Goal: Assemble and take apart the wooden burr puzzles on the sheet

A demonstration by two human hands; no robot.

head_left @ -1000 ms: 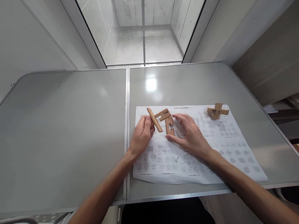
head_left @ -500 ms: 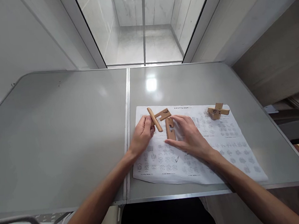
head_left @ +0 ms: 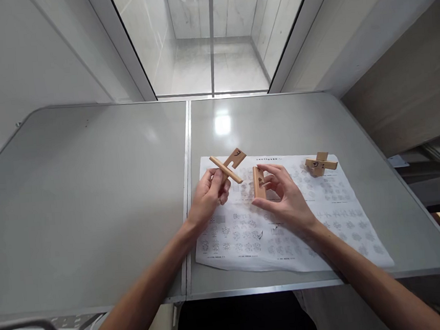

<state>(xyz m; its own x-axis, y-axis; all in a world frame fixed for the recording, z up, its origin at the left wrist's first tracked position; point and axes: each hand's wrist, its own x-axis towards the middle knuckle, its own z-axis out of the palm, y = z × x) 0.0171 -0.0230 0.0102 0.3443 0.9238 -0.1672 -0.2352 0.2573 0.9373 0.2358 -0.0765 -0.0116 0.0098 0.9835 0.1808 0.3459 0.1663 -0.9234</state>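
Observation:
Pinched in my left hand (head_left: 208,192) are two crossed wooden puzzle pieces (head_left: 226,170), one a narrow bar, the other a flat notched piece with a black mark on its far end. My right hand (head_left: 286,196) grips a separate notched wooden puzzle piece (head_left: 259,183) by its two ends, thumb at the near end and fingers at the far end. A gap separates the pieces in the two hands. Both hands are above a printed paper sheet (head_left: 228,262) covered in small diagrams.
Several joined wooden pieces (head_left: 321,164) with black marks sit on the sheet's far right corner. The grey table (head_left: 110,195) has a metal seam (head_left: 188,203) left of the sheet. Glass panels (head_left: 233,56) stand behind the far edge, and a grey cable (head_left: 37,322) hangs at lower left.
In my left hand the crossed pieces have turned, their marked end tipping up and away. My right hand has shifted slightly right and away, tilting its notched piece.

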